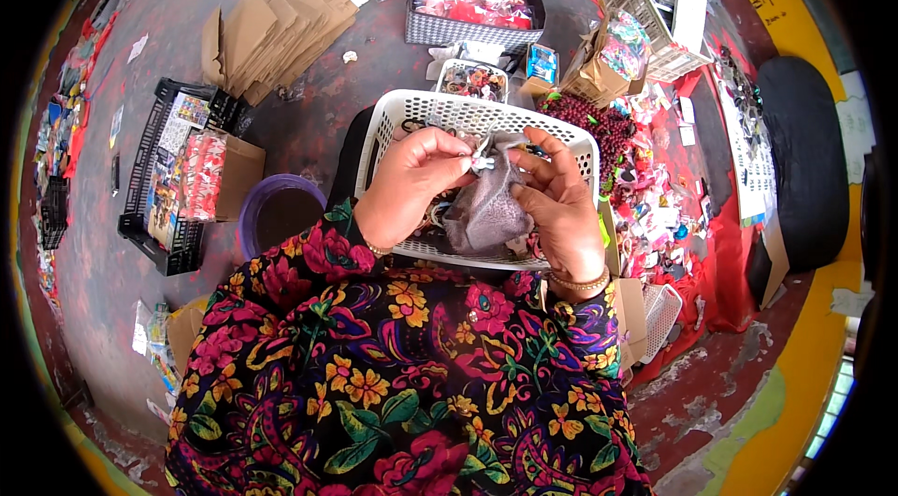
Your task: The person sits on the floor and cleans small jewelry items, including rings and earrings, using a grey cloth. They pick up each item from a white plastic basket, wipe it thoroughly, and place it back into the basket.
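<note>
A small grey cloth piece (488, 208), shaped like a drawstring pouch, hangs between my hands above a white perforated plastic basket (440, 104). My right hand (568, 215) grips its right side between thumb and fingers. My left hand (412, 186) pinches a small whitish piece (482, 162) at the cloth's upper left edge; I cannot make out whether it is a cord end or a separate trinket. Inside the basket, partly hidden by my hands and the cloth, lie several small mixed items. A beaded bracelet circles each wrist.
Beyond the basket stand a smaller white basket of trinkets (474, 81) and a patterned box of pink packets (475, 26). Leftward are a purple bucket (254, 232), a black crate (140, 206) and flattened cardboard (271, 33). Dark red beads (589, 117) and loose goods spread rightward.
</note>
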Demonstrator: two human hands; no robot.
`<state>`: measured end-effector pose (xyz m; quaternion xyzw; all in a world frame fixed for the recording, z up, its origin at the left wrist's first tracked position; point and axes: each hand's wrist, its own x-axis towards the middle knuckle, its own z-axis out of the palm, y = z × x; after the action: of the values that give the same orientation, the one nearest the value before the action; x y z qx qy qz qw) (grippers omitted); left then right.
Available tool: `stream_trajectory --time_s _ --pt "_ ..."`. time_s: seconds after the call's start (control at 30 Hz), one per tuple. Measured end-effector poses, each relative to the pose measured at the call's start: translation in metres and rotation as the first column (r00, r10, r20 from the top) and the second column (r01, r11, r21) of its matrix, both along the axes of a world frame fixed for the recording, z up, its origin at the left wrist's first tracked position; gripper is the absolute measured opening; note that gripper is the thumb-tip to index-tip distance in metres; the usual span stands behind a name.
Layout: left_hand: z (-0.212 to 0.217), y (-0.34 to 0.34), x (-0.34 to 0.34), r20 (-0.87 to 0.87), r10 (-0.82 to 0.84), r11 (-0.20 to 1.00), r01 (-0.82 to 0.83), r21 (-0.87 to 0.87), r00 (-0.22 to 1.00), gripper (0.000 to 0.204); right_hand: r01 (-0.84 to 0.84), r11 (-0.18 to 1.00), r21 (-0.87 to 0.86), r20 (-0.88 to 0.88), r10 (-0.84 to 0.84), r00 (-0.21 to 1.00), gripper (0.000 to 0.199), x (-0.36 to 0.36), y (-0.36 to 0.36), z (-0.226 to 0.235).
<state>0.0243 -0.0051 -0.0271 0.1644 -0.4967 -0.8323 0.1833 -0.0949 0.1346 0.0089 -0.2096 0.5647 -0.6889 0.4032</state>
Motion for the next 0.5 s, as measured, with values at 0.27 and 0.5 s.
stream_trajectory --time_s 0.27,0.5 --pt "0.006 0.006 0.001 -0.034 0.041 0.971 -0.048 -0.236 0.999 0.008 0.034 0.995 -0.099 -0.208 -0.054 0.977 0.047 0.014 -0.009 -0.007" --pt "0.003 0.009 0.004 -0.107 0.015 0.995 -0.026 -0.100 0.994 0.009 0.015 1.000 0.026 -0.433 -0.002 0.902 0.023 0.014 -0.006 -0.015"
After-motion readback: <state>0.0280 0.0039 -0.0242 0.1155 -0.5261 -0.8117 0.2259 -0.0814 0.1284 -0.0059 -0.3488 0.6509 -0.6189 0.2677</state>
